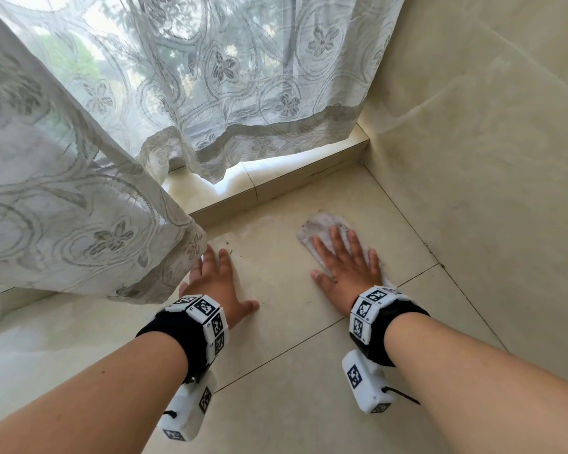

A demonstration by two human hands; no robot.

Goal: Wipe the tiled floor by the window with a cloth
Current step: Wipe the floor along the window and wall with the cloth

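Right hand [348, 270] spread flat on the cloth [325, 226], fingers straight and splayed, pressing it to the tiled floor [276, 371] near the far right corner, where the floor meets a low tiled step [295, 178] and the wall [473, 158] at right; we read the open palm as a way to load the whole rag evenly rather than to grip it. The cloth, pale and flecked with grime, shows beyond the fingertips and along the little-finger side; the rest lies under the hand. To the left, well apart from the cloth, the left hand [218, 283] rests open on bare tile and holds nothing; its outer fingers are hidden beneath the hem of the lace curtain [112, 165], which hangs down to the floor there. We take that hand for a prop bearing the forward lean. A faint sheen on the tile between the hands suggests damp; we judge the wiping under way, with the corner strip along the step the likely next pass. Marker bands [374, 309] ring both wrists.
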